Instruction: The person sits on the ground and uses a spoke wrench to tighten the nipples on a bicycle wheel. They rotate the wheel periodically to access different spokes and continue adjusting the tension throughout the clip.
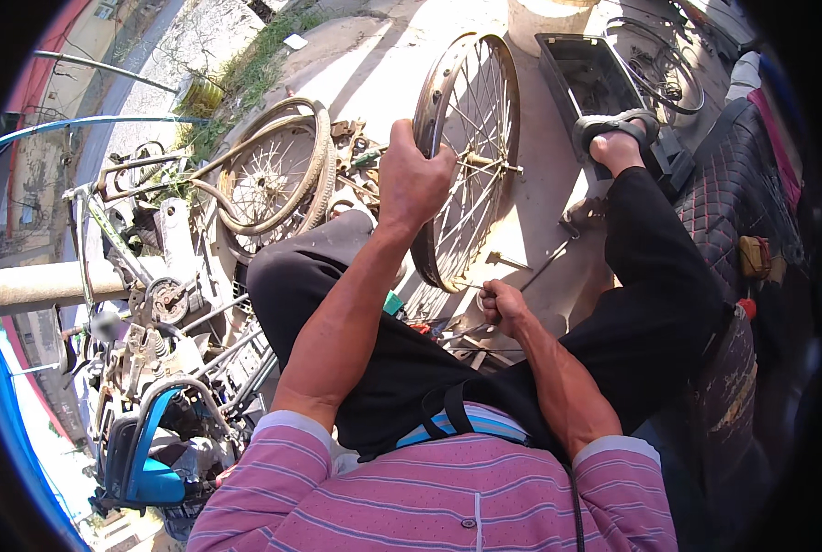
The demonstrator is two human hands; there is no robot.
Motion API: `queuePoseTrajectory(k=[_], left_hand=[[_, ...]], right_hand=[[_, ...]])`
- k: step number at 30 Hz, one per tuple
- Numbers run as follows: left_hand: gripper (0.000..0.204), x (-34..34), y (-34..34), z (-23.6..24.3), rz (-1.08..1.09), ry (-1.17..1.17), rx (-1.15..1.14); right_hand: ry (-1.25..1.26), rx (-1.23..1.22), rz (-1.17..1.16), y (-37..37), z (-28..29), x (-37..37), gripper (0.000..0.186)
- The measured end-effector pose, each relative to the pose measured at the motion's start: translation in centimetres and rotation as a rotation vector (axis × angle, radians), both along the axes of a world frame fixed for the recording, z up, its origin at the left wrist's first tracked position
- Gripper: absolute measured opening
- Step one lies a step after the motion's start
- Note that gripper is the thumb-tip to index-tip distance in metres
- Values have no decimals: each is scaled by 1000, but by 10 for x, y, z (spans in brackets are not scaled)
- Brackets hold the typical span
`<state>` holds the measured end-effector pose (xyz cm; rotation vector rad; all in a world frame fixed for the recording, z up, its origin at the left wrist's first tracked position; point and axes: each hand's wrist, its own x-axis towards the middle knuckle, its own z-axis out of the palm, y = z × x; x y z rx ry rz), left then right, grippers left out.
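Note:
A bare spoked bicycle wheel (439,85) stands upright between my legs, with no tyre on its rim. My left hand (413,181) is closed around the near side of that rim, at about mid-height. Down by the bottom of the wheel, my right hand (503,307) is closed on a thin metal tool (468,284). The tool's tip meets the lower rim, close to the spoke ends. Its handle is hidden in my fist, so its exact kind does not show. The hub (478,160) and its axle face right.
Left of me lie old tyres (321,170), another spoked wheel (264,184) and a heap of bicycle parts (167,299). A black crate (558,69) stands ahead, beside my sandalled foot (620,147). A small T-shaped tool (508,261) rests on the ground. A quilted black seat (719,189) is at right.

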<state>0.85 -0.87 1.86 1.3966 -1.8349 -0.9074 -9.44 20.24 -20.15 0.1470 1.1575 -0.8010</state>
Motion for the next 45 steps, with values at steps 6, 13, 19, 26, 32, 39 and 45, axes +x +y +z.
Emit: queuePoseTrajectory(k=[6, 13, 19, 26, 32, 39, 45], left_hand=[[30, 0, -6, 0, -7, 16, 24], [31, 7, -15, -3, 31, -22, 19], [30, 3, -6, -4, 1, 9, -61], [30, 5, -4, -3, 45, -28, -21], [32, 7, -2, -9, 48, -14, 40], [33, -8, 18, 1, 27, -13, 9], [31, -4, 6, -8, 23, 65, 62]], right_hand=[[-120, 45, -95, 8, -14, 0, 26], [12, 58, -62, 5, 27, 18, 28], [98, 29, -40, 5, 24, 22, 33], [386, -93, 101, 0, 14, 15, 36], [862, -329, 513, -10, 54, 34, 58], [1210, -462, 823, -21, 108, 33, 65], [1085, -582, 505, -24, 95, 18, 39]])
